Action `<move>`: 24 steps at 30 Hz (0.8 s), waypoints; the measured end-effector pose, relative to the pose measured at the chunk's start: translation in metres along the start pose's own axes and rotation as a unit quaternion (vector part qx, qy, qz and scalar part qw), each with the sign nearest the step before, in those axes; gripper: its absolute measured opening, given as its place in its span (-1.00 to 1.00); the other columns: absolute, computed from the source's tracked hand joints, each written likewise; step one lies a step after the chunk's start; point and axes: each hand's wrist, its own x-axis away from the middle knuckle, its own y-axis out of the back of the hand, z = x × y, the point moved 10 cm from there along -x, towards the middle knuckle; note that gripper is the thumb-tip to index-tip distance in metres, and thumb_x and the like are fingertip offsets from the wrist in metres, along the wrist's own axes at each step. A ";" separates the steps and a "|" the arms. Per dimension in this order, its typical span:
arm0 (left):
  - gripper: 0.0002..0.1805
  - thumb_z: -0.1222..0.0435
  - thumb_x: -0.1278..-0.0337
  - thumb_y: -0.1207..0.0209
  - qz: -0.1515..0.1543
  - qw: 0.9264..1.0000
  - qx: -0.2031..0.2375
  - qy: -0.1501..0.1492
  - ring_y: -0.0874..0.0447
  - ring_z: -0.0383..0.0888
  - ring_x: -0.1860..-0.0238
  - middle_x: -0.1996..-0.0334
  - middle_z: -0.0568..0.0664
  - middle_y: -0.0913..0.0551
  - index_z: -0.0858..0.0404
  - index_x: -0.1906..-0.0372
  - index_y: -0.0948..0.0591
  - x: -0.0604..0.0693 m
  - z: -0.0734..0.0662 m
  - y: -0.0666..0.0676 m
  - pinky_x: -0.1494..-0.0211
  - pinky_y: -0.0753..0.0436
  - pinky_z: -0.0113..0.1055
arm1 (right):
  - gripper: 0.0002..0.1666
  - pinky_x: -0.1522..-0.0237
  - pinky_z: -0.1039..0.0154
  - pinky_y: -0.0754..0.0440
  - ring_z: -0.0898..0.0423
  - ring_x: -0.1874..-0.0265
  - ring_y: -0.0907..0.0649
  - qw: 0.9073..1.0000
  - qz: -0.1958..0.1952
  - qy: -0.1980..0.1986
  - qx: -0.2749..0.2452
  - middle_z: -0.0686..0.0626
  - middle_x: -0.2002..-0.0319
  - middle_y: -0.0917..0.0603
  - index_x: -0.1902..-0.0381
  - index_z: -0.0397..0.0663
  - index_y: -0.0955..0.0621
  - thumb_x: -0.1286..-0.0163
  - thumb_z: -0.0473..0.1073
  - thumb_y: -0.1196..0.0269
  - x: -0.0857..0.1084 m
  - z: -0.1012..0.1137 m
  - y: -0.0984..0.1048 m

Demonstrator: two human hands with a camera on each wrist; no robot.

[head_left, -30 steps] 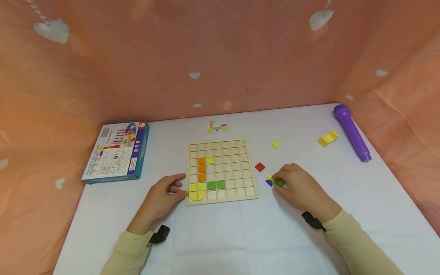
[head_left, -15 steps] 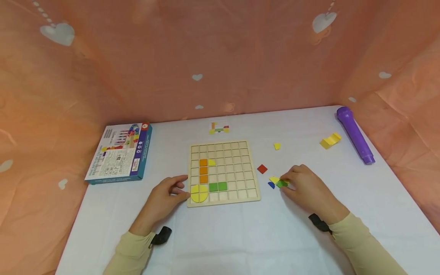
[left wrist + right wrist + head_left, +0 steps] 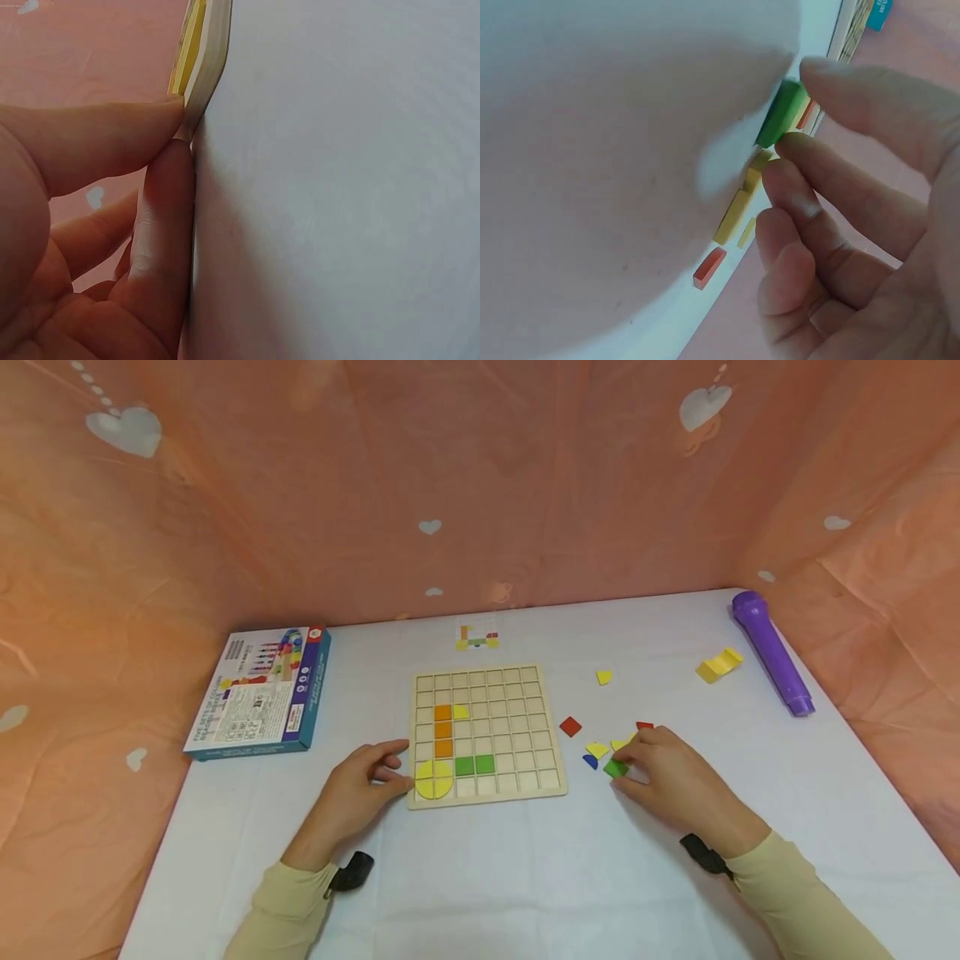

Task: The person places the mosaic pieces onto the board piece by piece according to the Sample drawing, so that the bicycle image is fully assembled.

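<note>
My left hand (image 3: pixel 358 783) lies at the left side of the wooden grid board (image 3: pixel 517 752), its index finger and thumb touching the edge apart from each other. In the left wrist view the thumb meets the board's rim (image 3: pixel 212 64). My right hand (image 3: pixel 671 777) pinches a green block (image 3: pixel 615 768) between thumb and fingertips, low over the table. Near that hand lie a blue half-round piece (image 3: pixel 591 762), a yellow piece (image 3: pixel 597 749) and a partly hidden red piece (image 3: pixel 644 725). The board bears orange squares (image 3: pixel 443 730), green squares (image 3: pixel 475 765) and a yellow circle (image 3: pixel 433 779).
Beyond the board lies a small pattern card (image 3: pixel 477 637). A red square (image 3: pixel 571 727) and a yellow piece (image 3: pixel 603 677) lie to its right. Farther right are a folded yellow piece (image 3: pixel 720 666) and a purple microphone-shaped object (image 3: pixel 772 652). A box (image 3: pixel 258 693) lies at left.
My right hand has shifted slightly right from the loose pieces, uncovering the yellow piece, and a red piece now shows behind its fingers. The left hand stays at the board's edge.
</note>
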 end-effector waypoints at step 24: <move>-0.36 0.20 -0.35 -0.45 0.001 1.000 0.007 -0.007 -0.67 -0.10 0.00 -0.05 0.02 -0.65 0.07 -0.49 -0.59 0.001 0.001 0.000 -0.12 -0.61 -0.24 | -0.78 -0.01 0.02 -0.75 0.05 0.08 -0.66 0.999 -0.016 0.040 0.009 0.04 0.15 -0.75 0.15 -0.07 -0.83 -0.23 -0.24 -0.58 -0.009 0.019 0.001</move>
